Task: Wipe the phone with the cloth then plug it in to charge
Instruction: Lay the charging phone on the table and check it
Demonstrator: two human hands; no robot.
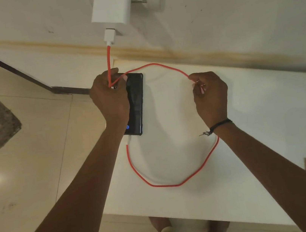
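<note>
Flat on the white table [258,120], near its left edge and close to the wall, lies the phone [136,106], a slim black slab with a dark, glossy screen facing up. A small blue fingerprint icon glows at the end nearest the person. From that same end a white connector joins the red cable [178,184], which sweeps round in a wide loop over the tabletop and climbs to the white charger [111,2] plugged into the wall socket. The left hand [110,100] rests over the far part of the phone, its fingers curled together and pinching the cable where it bends sharply. The right hand [209,95], a black thread band at its wrist, hovers to the right of the phone, fingertips closed on another stretch of the same cable.
</note>
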